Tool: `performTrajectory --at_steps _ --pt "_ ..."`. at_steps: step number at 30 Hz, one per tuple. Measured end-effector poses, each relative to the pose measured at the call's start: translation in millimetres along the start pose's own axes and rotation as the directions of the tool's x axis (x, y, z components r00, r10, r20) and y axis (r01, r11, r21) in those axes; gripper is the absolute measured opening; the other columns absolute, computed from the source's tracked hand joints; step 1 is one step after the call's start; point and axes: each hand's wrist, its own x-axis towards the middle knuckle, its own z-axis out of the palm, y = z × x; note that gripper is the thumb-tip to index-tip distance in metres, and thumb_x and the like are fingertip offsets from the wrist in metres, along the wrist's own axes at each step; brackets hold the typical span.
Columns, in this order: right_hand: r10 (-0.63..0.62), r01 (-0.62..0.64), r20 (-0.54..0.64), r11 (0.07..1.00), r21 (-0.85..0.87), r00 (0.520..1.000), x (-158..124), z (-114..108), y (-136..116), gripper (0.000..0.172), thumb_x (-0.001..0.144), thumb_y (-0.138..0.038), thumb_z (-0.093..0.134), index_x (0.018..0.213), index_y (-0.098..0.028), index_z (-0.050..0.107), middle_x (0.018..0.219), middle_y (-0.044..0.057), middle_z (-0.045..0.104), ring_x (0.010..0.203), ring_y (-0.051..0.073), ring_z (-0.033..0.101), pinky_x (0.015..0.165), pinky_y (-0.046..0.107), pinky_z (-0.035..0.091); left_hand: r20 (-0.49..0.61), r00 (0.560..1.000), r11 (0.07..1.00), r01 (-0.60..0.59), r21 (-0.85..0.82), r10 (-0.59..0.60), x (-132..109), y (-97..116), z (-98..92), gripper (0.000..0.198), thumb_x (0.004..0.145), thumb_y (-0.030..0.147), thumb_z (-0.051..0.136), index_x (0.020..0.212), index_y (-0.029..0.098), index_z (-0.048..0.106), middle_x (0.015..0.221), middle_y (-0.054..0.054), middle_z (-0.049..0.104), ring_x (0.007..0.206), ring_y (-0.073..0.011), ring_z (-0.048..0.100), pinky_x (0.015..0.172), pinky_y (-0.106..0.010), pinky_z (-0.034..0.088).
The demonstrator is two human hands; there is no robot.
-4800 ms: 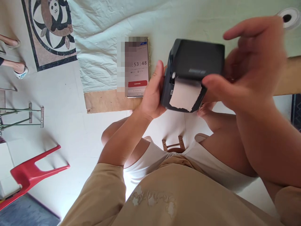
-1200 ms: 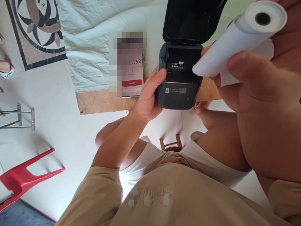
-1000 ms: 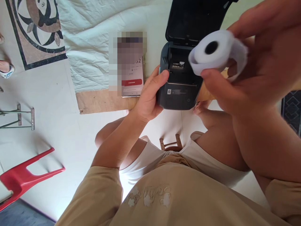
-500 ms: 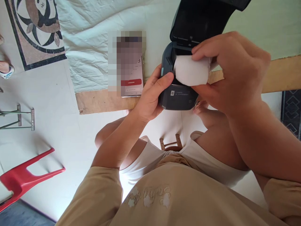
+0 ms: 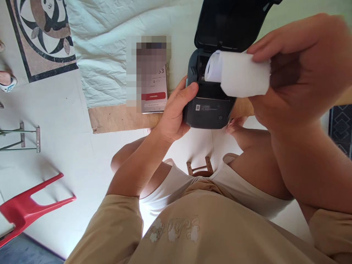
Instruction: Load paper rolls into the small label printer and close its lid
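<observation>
My left hand (image 5: pixel 176 110) grips the left side of a dark portable label printer (image 5: pixel 209 112), thumb on its front edge. The printer's black lid (image 5: pixel 225 25) stands raised, and its paper bay lies exposed. In my right hand (image 5: pixel 299 69), a white paper roll (image 5: pixel 244 73) is held between thumb and fingers above the bay's right side. The roll's left end is loosely coiled and overlaps the bay in view; whether it touches the printer I cannot tell. A phone (image 5: pixel 155 88), partly blurred out, lies on the table left of the printer.
A pale green cloth (image 5: pixel 110 47) covers the table, with a bare wooden edge (image 5: pixel 123 119) in front. A red plastic stool (image 5: pixel 27 209) and a metal-legged stand (image 5: pixel 23 137) are on the floor at left. Another person's foot (image 5: pixel 7 82) shows at far left.
My right hand has moved right and slightly up with the paper roll, uncovering more of the bay. The printer has shifted slightly left, still in my left hand.
</observation>
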Motion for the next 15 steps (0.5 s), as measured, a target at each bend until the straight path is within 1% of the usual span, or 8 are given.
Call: performTrajectory --at_steps 2,3,6,8,10,11,13,15 --pt "0.031 -0.031 -0.014 0.999 0.037 0.999 -0.6 0.6 -0.5 0.017 0.073 -0.021 0.047 0.086 -0.012 0.053 0.09 -0.001 0.055 0.089 0.004 0.056 0.068 0.015 0.041 0.018 1.0 1.0 -0.004 -0.021 0.005 0.7 -0.8 -1.4 0.016 0.077 0.033 0.052 0.088 0.022 0.057 0.074 0.001 0.06 0.07 -0.0134 0.062 0.063 -0.025 0.044" --pt "0.017 -0.016 -0.014 0.999 0.034 1.0 -1.0 1.2 -0.5 0.016 0.073 -0.021 0.049 0.085 -0.012 0.053 0.09 -0.001 0.055 0.089 0.004 0.056 0.069 0.015 0.042 0.023 1.0 1.0 -0.002 -0.024 0.002 1.1 -1.0 -1.6 0.017 0.078 0.033 0.05 0.089 0.022 0.057 0.074 0.002 0.059 0.07 -0.0132 0.063 0.064 -0.025 0.044" --pt "-0.078 0.078 0.007 0.997 -0.023 0.997 -1.6 3.5 0.7 0.017 0.068 -0.019 0.055 0.083 -0.012 0.051 0.091 -0.003 0.057 0.088 0.002 0.054 0.073 0.014 0.043 0.039 0.999 1.0 -0.008 -0.029 0.01 1.9 -1.0 -0.4 0.02 0.082 0.029 0.043 0.095 0.02 0.056 0.074 0.002 0.06 0.08 -0.0143 0.064 0.071 -0.025 0.046" --pt "-0.141 0.139 -0.021 0.988 -0.063 0.99 -1.3 4.6 2.3 0.013 0.067 -0.015 0.054 0.079 -0.012 0.05 0.089 -0.003 0.058 0.086 0.001 0.054 0.073 0.014 0.044 0.061 0.998 0.999 -0.028 -0.045 0.031 1.8 -0.6 1.2 0.019 0.083 0.027 0.042 0.094 0.019 0.055 0.075 0.0 0.061 0.085 -0.0154 0.063 0.072 -0.025 0.046" --pt "-0.16 0.156 -0.033 0.982 -0.105 0.987 -0.9 4.9 4.1 0.009 0.066 -0.01 0.052 0.075 -0.011 0.049 0.087 -0.003 0.059 0.086 0.001 0.055 0.072 0.014 0.045 0.073 0.996 0.998 -0.039 -0.055 0.043 1.2 0.1 2.6 0.016 0.081 0.028 0.047 0.092 0.02 0.055 0.075 0.0 0.063 0.08 -0.0145 0.063 0.067 -0.023 0.047" --pt "-0.157 0.155 -0.011 0.98 -0.123 0.987 -0.7 4.8 5.0 0.01 0.066 -0.008 0.051 0.074 -0.012 0.049 0.089 -0.003 0.059 0.087 0.002 0.056 0.072 0.015 0.045 0.071 0.997 0.998 -0.039 -0.053 0.043 0.8 0.5 3.1 0.015 0.079 0.028 0.051 0.091 0.021 0.056 0.076 0.0 0.063 0.075 -0.0134 0.062 0.064 -0.022 0.046" --pt "-0.13 0.137 0.055 0.98 -0.147 0.99 -0.8 4.6 6.3 0.015 0.063 -0.005 0.05 0.076 -0.013 0.05 0.092 -0.004 0.059 0.09 0.003 0.056 0.072 0.016 0.046 0.053 0.998 0.999 -0.032 -0.038 0.034 -0.1 1.4 3.8 0.014 0.076 0.028 0.056 0.09 0.023 0.057 0.075 0.001 0.063 0.068 -0.0113 0.06 0.06 -0.022 0.045" --pt "-0.115 0.126 0.08 0.981 -0.145 0.99 -1.1 4.5 6.6 0.02 0.06 -0.003 0.05 0.077 -0.014 0.051 0.094 -0.005 0.059 0.09 0.003 0.057 0.07 0.016 0.045 0.03 0.999 1.0 -0.013 -0.02 0.014 -0.9 2.1 4.4 0.015 0.075 0.028 0.058 0.089 0.025 0.057 0.074 0.002 0.063 0.067 -0.0111 0.059 0.061 -0.022 0.044"
